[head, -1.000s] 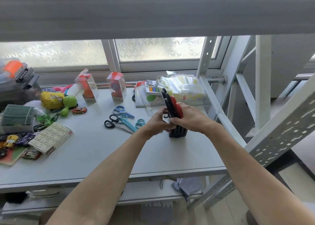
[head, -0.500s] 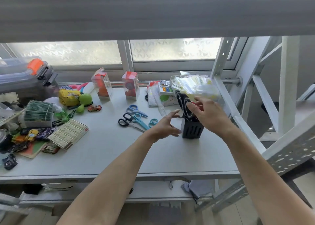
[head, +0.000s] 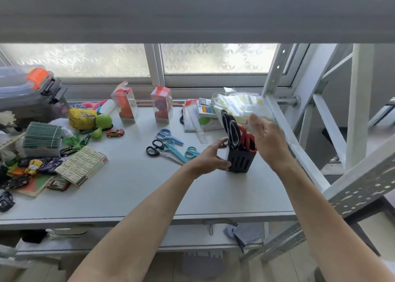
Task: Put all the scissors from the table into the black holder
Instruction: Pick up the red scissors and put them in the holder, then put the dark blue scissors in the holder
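The grey worktop (head: pixel 132 198) runs wide from left to right, its near edge crossing under both forearms and its right end closed in by a slanting white metal frame (head: pixel 299 145); the near middle is bare, while the left end is crowded with toy cars, a yellow pouch and a flat box of packets (head: pixel 82 165). The top of the view is cut off by a blurred grey band, and the far left things run out of sight. The black holder (head: pixel 240 161) stands upright near the right end, well back from the near edge, with black-handled scissors (head: pixel 232 130) and red-handled scissors (head: pixel 246 138) standing in it, handles up and blades hidden inside. The left hand (head: pixel 210 159) has its fingers spread, touching the holder's left side. The right hand (head: pixel 268 141) hovers just right of the handles, fingers loose and apart, gripping nothing. Left of the holder four more scissors lie flat: a black pair (head: pixel 155 148), a turquoise pair (head: pixel 174 149), a blue pair (head: pixel 167 134) and a small teal pair (head: pixel 191 153), mostly with long axes slanting and handles to the left.
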Available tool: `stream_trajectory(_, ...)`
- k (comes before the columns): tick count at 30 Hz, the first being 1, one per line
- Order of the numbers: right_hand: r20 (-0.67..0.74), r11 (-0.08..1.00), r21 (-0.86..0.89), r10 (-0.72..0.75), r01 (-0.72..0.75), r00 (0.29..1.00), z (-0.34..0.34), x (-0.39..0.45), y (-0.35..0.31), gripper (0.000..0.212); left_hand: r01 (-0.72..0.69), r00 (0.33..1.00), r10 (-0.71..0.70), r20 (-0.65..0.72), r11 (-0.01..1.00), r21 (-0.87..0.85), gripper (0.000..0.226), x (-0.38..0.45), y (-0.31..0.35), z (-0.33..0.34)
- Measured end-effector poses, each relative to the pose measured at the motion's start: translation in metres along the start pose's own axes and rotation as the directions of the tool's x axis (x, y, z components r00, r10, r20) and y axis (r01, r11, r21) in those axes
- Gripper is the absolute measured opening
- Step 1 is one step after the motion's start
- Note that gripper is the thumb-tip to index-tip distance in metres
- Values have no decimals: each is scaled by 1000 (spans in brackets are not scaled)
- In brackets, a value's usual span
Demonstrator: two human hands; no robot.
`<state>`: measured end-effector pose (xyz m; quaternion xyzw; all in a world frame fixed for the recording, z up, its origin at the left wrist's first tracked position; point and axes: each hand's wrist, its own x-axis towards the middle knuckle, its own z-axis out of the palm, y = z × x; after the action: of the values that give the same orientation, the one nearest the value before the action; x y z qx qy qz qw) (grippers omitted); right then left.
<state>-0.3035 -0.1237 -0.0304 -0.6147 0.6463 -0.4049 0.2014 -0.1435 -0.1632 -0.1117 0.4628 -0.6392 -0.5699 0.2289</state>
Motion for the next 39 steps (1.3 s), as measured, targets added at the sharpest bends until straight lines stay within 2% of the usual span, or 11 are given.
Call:
stream_trajectory(3, -205, 989, 0, -142, 145, 969, 8, -12, -19, 35, -22, 996, 23, -89, 1000, 11, 80, -1, -5, -4)
stream_trajectory(6, -274, 940, 17, -322, 340, 906, 29, -27, -44, 22, -20, 925, 31, -378, 999, 33, 56, -6, -17, -25)
stream_trajectory(10, 16, 930, 19, -368, 368, 930, 86, -38, -54, 23, 190, 629, -63, -775, 979, 75, 39, -17, -46, -76)
stream_trajectory(13, 294, 977, -51, -181, 205, 938, 136, -34, -44, 27, 373, 502, -162, -850, 927, 43, 43, -26, -70, -112)
stream_trajectory(19, 600, 947, -273, 30, 170, 800, 205, -14, -37, 47, 484, 619, -340, -708, 875, 4, 60, -29, -95, -147)
stream_trajectory(22, 641, 912, -357, 83, 201, 763, 222, -9, -34, 46, 447, 657, -361, -662, 893, -43, 41, -30, -99, -154)
stream_trajectory(23, 633, 907, -368, 85, 202, 769, 225, -9, -33, 43, 414, 661, -356, -660, 907, -74, 25, -29, -100, -156)
stream_trajectory(27, 564, 908, -374, 61, 189, 823, 231, -16, -28, 36, 317, 662, -444, -604, 896, -312, 12, -30, -97, -158)
stream_trajectory(30, 502, 929, -327, 14, 174, 865, 229, -21, -22, 37, 280, 651, -489, -581, 866, -415, 22, -36, -91, -155)
stream_trajectory(36, 332, 946, -251, -114, 204, 936, 208, -23, -27, 22, 30, 876, -247, -414, 885, -465, 23, -56, -57, -148)
stream_trajectory(39, 225, 947, -179, -226, 268, 948, 184, -28, -32, 16, -40, 932, -149, -332, 866, -499, 37, -62, -37, -147)
